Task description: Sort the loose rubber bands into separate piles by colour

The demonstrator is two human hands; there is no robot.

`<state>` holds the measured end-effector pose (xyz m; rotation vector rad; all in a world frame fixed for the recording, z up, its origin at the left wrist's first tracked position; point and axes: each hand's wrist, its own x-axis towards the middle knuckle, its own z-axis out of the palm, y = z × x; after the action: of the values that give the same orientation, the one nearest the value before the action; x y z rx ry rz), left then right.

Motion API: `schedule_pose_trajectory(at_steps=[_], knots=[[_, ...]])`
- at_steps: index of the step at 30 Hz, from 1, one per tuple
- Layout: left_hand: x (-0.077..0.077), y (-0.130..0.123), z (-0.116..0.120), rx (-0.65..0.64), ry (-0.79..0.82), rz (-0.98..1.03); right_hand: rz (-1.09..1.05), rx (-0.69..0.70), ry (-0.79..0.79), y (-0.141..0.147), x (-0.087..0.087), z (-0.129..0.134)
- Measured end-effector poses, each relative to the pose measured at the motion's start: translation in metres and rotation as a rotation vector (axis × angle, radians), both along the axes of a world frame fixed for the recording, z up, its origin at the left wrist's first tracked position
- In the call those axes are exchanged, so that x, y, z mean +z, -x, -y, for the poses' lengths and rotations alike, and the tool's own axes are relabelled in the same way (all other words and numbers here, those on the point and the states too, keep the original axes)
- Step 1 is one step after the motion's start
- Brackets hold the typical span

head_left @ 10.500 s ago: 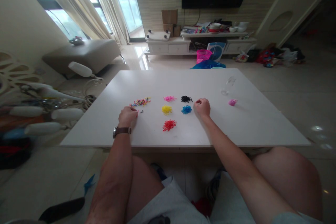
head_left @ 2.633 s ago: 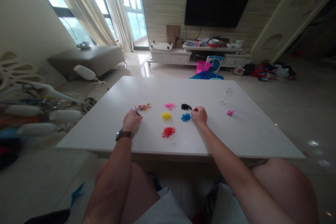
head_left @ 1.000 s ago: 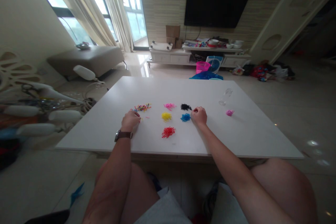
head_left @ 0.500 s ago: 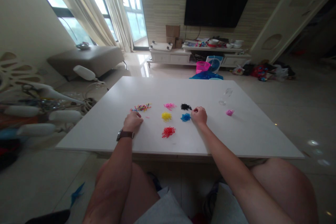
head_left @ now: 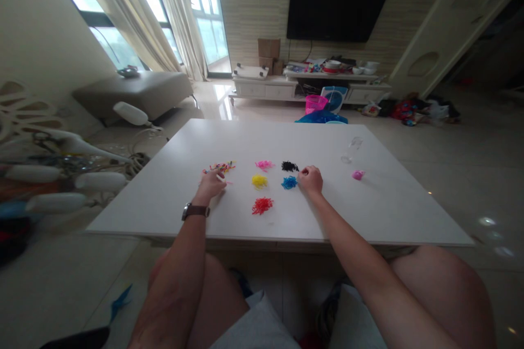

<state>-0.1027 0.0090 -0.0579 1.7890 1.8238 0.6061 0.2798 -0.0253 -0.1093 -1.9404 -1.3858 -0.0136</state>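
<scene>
Many thin multicoloured strips (head_left: 225, 166) lie piled on the white rectangular desk (head_left: 368, 212) just beyond the left hand (head_left: 209, 185), its fingers apart; the right hand (head_left: 313, 179), grip unclear, rests beside the blue strip pile (head_left: 289, 182).

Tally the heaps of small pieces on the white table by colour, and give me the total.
Mixed-colour heap: 1
Pink heap: 1
Black heap: 1
Yellow heap: 1
Blue heap: 1
Red heap: 1
Total: 6

Right hand (head_left: 311, 179) in loose curl
</scene>
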Motion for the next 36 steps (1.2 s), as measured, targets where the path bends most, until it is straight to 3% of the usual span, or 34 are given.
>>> schedule_pose_trajectory(at_steps=[11, 27, 36], knots=[[0.002, -0.043, 0.005, -0.159, -0.132, 0.320, -0.012, -0.003, 0.001, 0.001, 0.002, 0.001], [-0.012, -0.090, 0.009, -0.217, -0.231, 0.398, -0.021, -0.008, 0.014, 0.002, 0.005, 0.003], [-0.004, -0.095, 0.013, -0.180, -0.231, 0.377, -0.018, -0.004, 0.003, 0.002, 0.006, 0.002]])
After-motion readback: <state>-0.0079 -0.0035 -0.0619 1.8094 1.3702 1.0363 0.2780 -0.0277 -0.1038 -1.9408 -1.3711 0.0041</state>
